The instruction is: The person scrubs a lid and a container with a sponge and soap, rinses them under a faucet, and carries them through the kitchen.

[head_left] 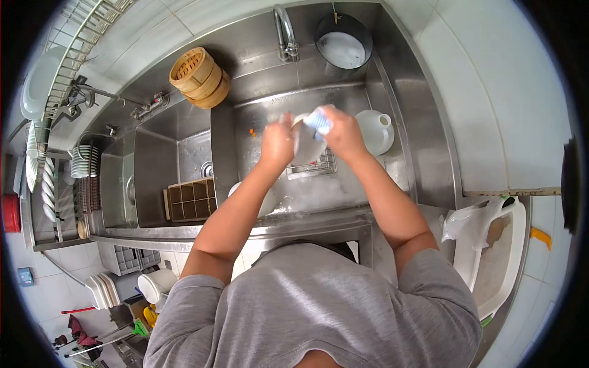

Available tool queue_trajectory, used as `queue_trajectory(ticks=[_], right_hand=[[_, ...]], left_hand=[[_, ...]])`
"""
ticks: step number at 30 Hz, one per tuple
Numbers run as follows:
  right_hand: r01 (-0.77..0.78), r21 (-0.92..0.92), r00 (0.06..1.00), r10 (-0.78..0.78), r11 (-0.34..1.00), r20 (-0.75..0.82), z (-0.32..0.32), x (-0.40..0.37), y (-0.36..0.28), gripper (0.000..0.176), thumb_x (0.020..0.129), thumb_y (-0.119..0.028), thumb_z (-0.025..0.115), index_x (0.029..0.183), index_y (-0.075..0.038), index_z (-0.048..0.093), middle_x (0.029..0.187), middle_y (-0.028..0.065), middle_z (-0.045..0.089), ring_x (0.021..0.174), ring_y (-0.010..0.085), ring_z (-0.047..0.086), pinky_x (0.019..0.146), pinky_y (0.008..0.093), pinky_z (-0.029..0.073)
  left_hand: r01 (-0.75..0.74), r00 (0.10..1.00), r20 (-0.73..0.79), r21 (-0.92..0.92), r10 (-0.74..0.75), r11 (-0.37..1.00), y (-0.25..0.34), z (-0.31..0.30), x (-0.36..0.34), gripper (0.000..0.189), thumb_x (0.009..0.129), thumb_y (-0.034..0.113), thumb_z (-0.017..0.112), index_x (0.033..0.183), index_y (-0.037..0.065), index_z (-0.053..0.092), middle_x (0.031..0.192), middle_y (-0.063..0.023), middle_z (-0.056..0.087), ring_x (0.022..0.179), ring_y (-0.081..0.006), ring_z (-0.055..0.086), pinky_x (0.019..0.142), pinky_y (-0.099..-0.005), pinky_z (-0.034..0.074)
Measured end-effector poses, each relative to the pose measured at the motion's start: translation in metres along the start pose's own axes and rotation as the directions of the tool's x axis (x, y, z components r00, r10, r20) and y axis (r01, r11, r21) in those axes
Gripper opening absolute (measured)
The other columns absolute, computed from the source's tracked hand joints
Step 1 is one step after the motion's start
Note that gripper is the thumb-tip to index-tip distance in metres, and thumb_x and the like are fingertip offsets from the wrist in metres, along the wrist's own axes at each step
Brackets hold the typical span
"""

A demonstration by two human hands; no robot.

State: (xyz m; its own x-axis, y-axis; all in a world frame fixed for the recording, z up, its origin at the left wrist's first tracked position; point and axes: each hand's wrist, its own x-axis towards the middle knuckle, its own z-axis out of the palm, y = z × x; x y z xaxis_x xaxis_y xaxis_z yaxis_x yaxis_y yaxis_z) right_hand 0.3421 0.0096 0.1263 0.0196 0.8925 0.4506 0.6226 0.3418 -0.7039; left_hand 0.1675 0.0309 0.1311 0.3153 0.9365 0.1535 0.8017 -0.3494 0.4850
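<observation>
Person stands at a steel double sink (429, 153), both arms out over the right basin. The left hand (277, 142) has its fingers closed on the rim of a white dish (305, 150), holding it tilted above the basin, clear of the bottom. The right hand (343, 132) has its fingers wrapped on a blue-and-white sponge (318, 119), pressed to the upper edge of the dish. Both hands are a bit blurred, so the exact finger placement is unclear.

The dish sits mid-basin, over the drain grate (316, 167). A white jug (375, 132) lies at the right edge of the basin, just beside the right hand. The faucet (285, 34) is at the back edge, with a metal pot (343, 43) of cloudy water near the back right corner. Bamboo steamers (199, 76) are stacked at the back, on the ledge between the basins. A wooden divider tray (190, 199) leans in the left basin. A plate rack (40, 159) is far left. A white tub (512, 245) with a plastic bag is beyond the right edge, low down.

Step in hand, as a judgement: scrubbing, with the sponge on the dish and no running water visible. The next move calls for a firm left grip on a wet, probably slippery dish, turning it so the sponge reaches the unscrubbed side, and keeping clear of the jug.
</observation>
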Motion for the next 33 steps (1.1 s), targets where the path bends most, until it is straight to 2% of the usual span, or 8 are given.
queue_trajectory(ticks=[4,8,12,17,24,26,29,33], right_hand=[[-0.460,0.378,0.824,0.545,0.803,-0.156,0.029,-0.011,0.008,0.034,0.074,0.003,0.066,0.107,0.003,0.057,0.092,0.0112,0.065,0.084,0.0207,0.062,0.076,0.0315,0.048],[-0.331,0.692,0.798,0.581,0.642,-0.157,0.032,-0.029,0.006,0.036,0.072,0.002,0.068,0.107,0.004,0.057,0.093,0.0123,0.064,0.083,0.0160,0.059,0.076,0.0289,0.047],[-0.193,0.421,0.963,0.253,0.886,-0.091,-0.001,-0.026,-0.002,0.042,0.074,0.007,0.063,0.114,-0.002,0.056,0.105,0.0076,0.063,0.099,0.0163,0.059,0.084,0.0282,0.046],[0.200,0.182,0.979,-0.205,0.963,0.009,-0.023,-0.016,-0.035,0.044,0.066,0.009,0.063,0.107,-0.009,0.063,0.103,0.0106,0.064,0.097,0.0272,0.061,0.084,0.0356,0.048],[-0.500,0.389,0.819,0.277,0.773,0.502,-0.034,-0.036,0.019,0.046,0.069,0.001,0.073,0.112,-0.007,0.061,0.115,0.0076,0.061,0.108,0.0176,0.056,0.092,0.0298,0.044],[-0.206,0.217,0.857,0.069,0.954,0.511,-0.035,-0.046,0.031,0.059,0.073,-0.011,0.075,0.127,-0.010,0.052,0.125,0.0103,0.055,0.117,0.0210,0.051,0.099,0.0342,0.039],[-0.696,0.715,0.657,0.346,-0.062,0.670,-0.027,-0.054,0.024,0.065,0.086,-0.007,0.059,0.143,-0.010,0.029,0.130,0.0141,0.046,0.117,0.0292,0.048,0.100,0.0412,0.038],[-0.620,0.778,0.725,0.309,-0.095,0.616,-0.012,-0.042,-0.003,0.058,0.085,0.006,0.050,0.140,0.001,0.031,0.131,0.0145,0.046,0.118,0.0254,0.049,0.101,0.0352,0.037]], left_hand=[[-0.115,0.953,-0.304,-0.372,-0.004,0.921,0.022,-0.020,0.013,0.013,0.083,0.008,0.064,0.091,-0.001,0.060,0.075,-0.0134,0.065,0.068,-0.0149,0.060,0.065,-0.0291,0.048],[-0.145,0.952,-0.267,-0.821,-0.147,0.551,0.031,-0.020,-0.007,0.016,0.086,0.010,0.062,0.091,-0.004,0.059,0.080,-0.0068,0.063,0.074,-0.0097,0.055,0.071,-0.0261,0.046],[0.120,0.977,-0.100,-0.467,-0.187,0.876,0.036,-0.028,-0.026,0.018,0.086,0.014,0.063,0.093,-0.002,0.059,0.074,-0.0139,0.063,0.065,-0.0198,0.060,0.063,-0.0320,0.046],[-0.161,0.987,-0.005,-0.130,0.162,0.978,0.036,-0.038,-0.029,0.017,0.076,0.008,0.063,0.091,0.001,0.059,0.080,-0.0254,0.060,0.073,-0.0425,0.059,0.062,-0.0447,0.047],[-0.409,0.903,-0.155,-0.032,0.400,0.912,0.010,-0.053,-0.030,0.024,0.065,0.001,0.066,0.088,0.010,0.065,0.084,-0.0075,0.065,0.080,-0.0297,0.064,0.077,-0.0388,0.051],[-0.687,0.672,-0.278,0.111,0.686,0.718,0.014,-0.064,-0.030,0.023,0.060,0.005,0.068,0.082,0.012,0.067,0.091,-0.0046,0.062,0.088,-0.0267,0.062,0.091,-0.0443,0.044],[-0.728,0.656,-0.268,0.024,0.706,0.685,0.010,-0.044,-0.041,0.024,0.056,0.008,0.069,0.079,0.015,0.068,0.100,-0.0063,0.058,0.099,-0.0247,0.058,0.100,-0.0493,0.036],[-0.536,0.838,-0.350,-0.377,0.419,0.756,0.009,-0.023,-0.041,0.028,0.078,0.017,0.061,0.105,0.010,0.061,0.115,-0.0090,0.054,0.112,-0.0258,0.052,0.102,-0.0472,0.036]])
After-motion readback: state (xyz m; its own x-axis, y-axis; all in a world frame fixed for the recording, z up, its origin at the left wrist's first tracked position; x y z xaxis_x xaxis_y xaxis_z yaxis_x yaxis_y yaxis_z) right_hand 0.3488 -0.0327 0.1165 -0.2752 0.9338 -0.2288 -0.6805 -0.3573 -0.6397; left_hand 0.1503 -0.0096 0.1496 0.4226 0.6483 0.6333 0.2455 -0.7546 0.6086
